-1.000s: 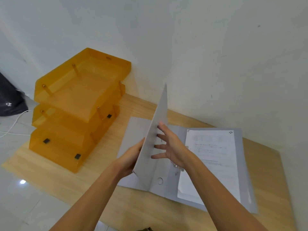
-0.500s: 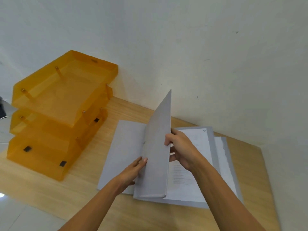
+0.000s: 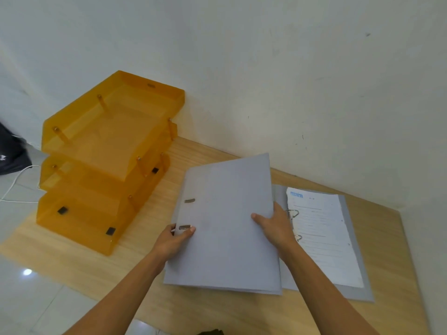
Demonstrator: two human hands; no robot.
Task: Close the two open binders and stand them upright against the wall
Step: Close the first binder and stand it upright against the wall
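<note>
A grey binder (image 3: 225,213) is closed and lies in both my hands, tilted slightly above the wooden table (image 3: 157,298). My left hand (image 3: 173,243) grips its spine edge near two metal slots. My right hand (image 3: 275,226) holds its right edge, thumb on the cover. Under and to the right of it, a second grey binder (image 3: 350,238) lies open flat, with white printed sheets (image 3: 321,233) on its metal rings (image 3: 294,213). The closed binder covers the open binder's left half.
An orange three-tier paper tray (image 3: 104,165) stands at the table's left, against the white wall (image 3: 290,81). The wall runs along the back of the table and turns a corner at the right. A dark bag (image 3: 12,153) and a white cable (image 3: 14,184) lie on the tiled floor.
The upright cover has swung down and the first binder is now closed. My hands moved to grip its left and right edges. The view shifted, showing the second binder's rings.
</note>
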